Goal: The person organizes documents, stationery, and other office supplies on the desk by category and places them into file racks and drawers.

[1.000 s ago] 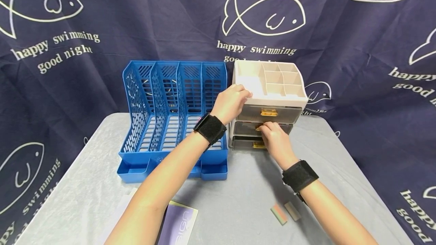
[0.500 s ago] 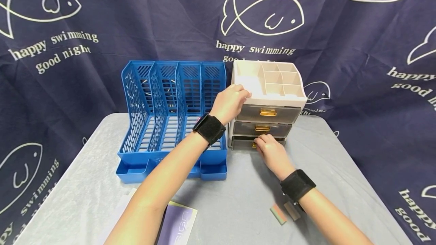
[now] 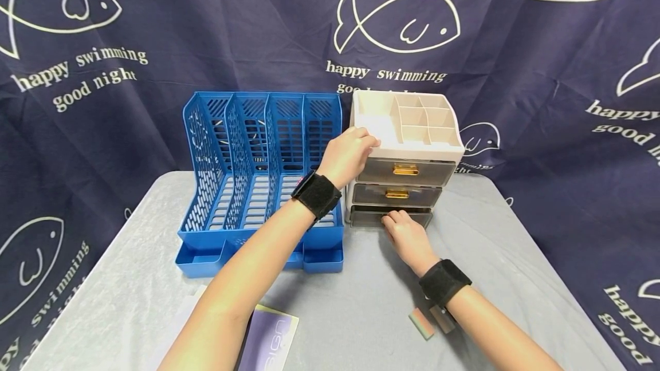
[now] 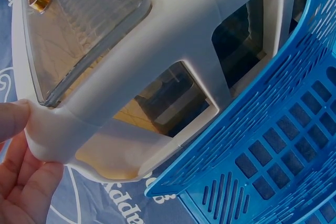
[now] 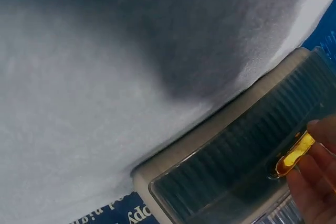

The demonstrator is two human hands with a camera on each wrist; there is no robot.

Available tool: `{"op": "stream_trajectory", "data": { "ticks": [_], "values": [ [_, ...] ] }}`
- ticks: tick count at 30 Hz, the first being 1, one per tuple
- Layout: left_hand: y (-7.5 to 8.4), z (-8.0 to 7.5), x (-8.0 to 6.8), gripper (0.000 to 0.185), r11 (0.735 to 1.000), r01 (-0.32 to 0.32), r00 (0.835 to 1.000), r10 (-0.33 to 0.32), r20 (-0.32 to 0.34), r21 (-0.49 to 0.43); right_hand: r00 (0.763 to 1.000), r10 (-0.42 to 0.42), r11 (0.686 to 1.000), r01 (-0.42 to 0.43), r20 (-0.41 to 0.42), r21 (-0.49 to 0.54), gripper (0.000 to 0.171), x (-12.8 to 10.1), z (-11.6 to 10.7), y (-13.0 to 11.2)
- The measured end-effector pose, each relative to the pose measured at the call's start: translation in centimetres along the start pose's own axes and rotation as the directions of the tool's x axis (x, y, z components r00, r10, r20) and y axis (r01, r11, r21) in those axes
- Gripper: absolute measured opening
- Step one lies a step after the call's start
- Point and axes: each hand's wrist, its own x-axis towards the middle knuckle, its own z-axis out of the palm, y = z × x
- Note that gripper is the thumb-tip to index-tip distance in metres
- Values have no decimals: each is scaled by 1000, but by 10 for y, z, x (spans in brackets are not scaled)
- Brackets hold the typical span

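Left hand [image 3: 346, 153] clamped on the front left top corner of the cream drawer box [image 3: 412, 125], thumb and fingers curled over the rim. Right hand [image 3: 407, 235] at the bottom drawer [image 3: 371, 217], fingertips pinching its gold handle [image 5: 295, 153]. Handle hidden behind the fingers from the head camera; plain only from the right wrist, pinched between the fingertips against the smoky drawer front. Box standing at the back of the grey table [image 3: 361, 279], just beside the blue file rack [image 3: 258, 176]. From the left wrist, box corner [image 4: 52, 135] seen gripped close up, with the rack's slotted wall [image 4: 273, 150] alongside. Purple booklet [image 3: 270, 339] and two small strips [image 3: 430, 320] near the table's front edge, visible from the head only.
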Motion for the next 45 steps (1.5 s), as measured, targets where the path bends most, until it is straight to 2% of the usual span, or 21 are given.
{"op": "stream_trajectory", "data": {
  "ticks": [6, 15, 23, 30, 35, 42, 45],
  "values": [
    [1, 0, 0, 21, 1000, -8, 1000, 8, -10, 6, 1000, -11, 999, 10, -13, -34, 18, 0, 2, 1],
    [1, -2, -1, 21, 1000, -2, 1000, 2, -3, 0, 997, -71, 991, 75, 39, -113, 22, 3, 2, 1],
    [1, -2, -1, 21, 1000, 2, 1000, -2, -1, 0, 991, -134, 980, 132, -3, -147, 15, 4, 6, 4],
    [2, -3, -1, 22, 1000, 3, 1000, -3, 10, -8, 981, -191, 970, 190, 4, -149, 9, 0, 4, 5],
    [2, -4, -1, 22, 1000, 7, 1000, -6, 15, -8, 978, -209, 968, 210, 20, -137, 11, -4, -1, 1],
    [2, -4, -1, 21, 1000, -1, 1000, 1, 12, -10, 970, -244, 963, 240, -13, -126, 8, -10, -5, -2],
    [2, -4, 0, 21, 1000, -2, 1000, 2, 7, -7, 966, -257, 960, 251, -34, -121, 20, -13, -6, -4]
  ]
}}
